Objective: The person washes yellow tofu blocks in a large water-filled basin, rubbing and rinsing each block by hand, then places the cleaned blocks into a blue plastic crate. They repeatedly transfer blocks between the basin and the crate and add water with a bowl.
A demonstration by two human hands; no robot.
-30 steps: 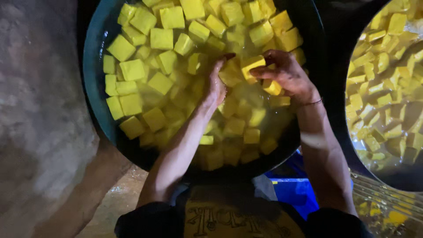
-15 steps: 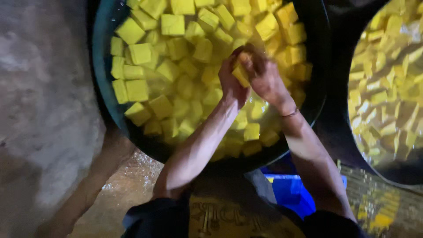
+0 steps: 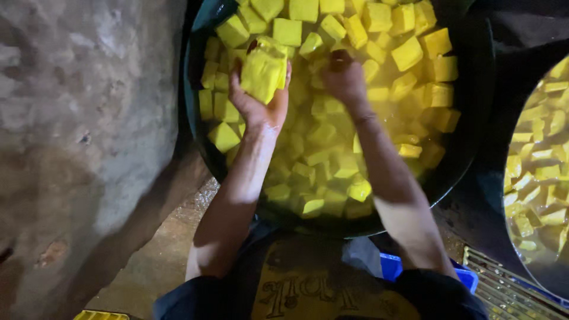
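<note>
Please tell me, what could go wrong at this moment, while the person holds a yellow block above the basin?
1. The left hand holds a yellow block in a loose, open grip, and it looks wet; it may slip and fall back into the dark basin.
2. The block looks soft, so squeezing could break it.
3. The right hand reaches among floating cubes; the liquid might splash out.

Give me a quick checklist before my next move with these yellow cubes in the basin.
1. Left hand grips a yellow cube, lifted clear of the liquid: ok.
2. Right hand dips among the floating cubes; whether it holds one: cannot tell.
3. Dark basin has liquid below its rim: ok.
4. Held cube looks whole, not crumbling: ok.
5. Second basin at right stands apart from both hands: ok.
</note>
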